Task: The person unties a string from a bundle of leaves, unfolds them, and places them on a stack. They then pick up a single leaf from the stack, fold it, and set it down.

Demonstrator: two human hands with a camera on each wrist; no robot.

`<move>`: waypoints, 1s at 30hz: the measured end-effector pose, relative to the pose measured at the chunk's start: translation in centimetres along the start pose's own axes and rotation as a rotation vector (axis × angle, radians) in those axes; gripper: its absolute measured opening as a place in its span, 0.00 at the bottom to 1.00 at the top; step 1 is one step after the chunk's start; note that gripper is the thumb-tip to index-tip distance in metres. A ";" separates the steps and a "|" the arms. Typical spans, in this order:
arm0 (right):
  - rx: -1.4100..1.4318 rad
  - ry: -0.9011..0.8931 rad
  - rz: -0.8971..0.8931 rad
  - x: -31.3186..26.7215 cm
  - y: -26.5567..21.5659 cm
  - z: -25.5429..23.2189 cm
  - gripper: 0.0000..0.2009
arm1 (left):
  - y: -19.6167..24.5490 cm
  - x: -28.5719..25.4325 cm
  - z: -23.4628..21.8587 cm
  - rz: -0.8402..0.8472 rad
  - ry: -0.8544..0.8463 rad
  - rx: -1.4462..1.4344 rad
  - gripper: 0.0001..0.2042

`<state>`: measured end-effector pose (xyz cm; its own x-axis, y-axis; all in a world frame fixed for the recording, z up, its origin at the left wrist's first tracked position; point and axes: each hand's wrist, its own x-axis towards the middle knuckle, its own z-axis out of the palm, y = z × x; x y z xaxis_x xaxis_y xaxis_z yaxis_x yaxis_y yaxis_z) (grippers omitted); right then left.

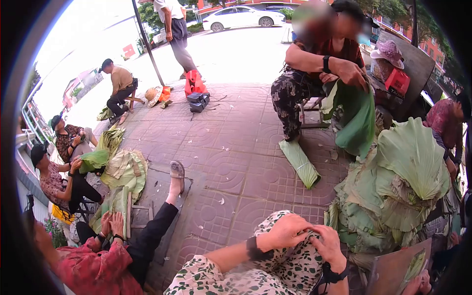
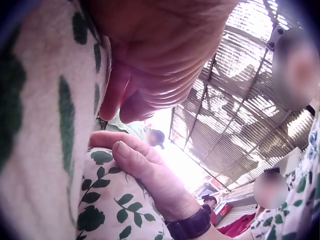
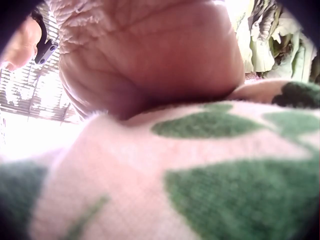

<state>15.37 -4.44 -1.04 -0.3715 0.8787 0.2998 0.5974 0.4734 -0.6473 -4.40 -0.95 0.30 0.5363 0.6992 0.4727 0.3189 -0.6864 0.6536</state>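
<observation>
Both hands rest on the knees of leaf-print trousers [image 1: 290, 268], at the bottom of the head view. My left hand [image 1: 286, 231] lies over one knee, fingers loosely bent down, a black band on its wrist. Beside it, my right hand [image 1: 330, 246] rests on the other knee, its fingertips close to the left hand's. Neither holds anything. In the left wrist view the right hand [image 2: 147, 167] lies along the printed cloth [image 2: 120, 200], below the left palm [image 2: 160, 55]. The right palm [image 3: 155, 55] presses on the cloth in the right wrist view.
A big heap of dried leaves [image 1: 378, 196] stands at right. A folded leaf bundle [image 1: 301, 164] lies on the paving [image 1: 221, 162]. A seated person holds a large green leaf [image 1: 356, 120]. Other people sit at left beside leaf piles [image 1: 125, 172]; a board [image 1: 398, 270] stands lower right.
</observation>
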 end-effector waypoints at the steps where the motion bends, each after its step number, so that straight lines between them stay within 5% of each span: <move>1: 0.004 -0.008 0.022 0.0 -0.1 0.0 0.17 | 0.0 0.0 0.0 0.008 0.007 -0.011 0.10; 30: 0.018 0.036 0.044 -1.2 0.8 0.2 0.17 | 0.7 0.1 0.1 -0.008 0.002 -0.024 0.08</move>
<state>16.09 -5.13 -2.05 -0.3193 0.9005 0.2951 0.5998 0.4331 -0.6728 -4.04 -1.38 0.75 0.5322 0.7050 0.4687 0.3041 -0.6759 0.6713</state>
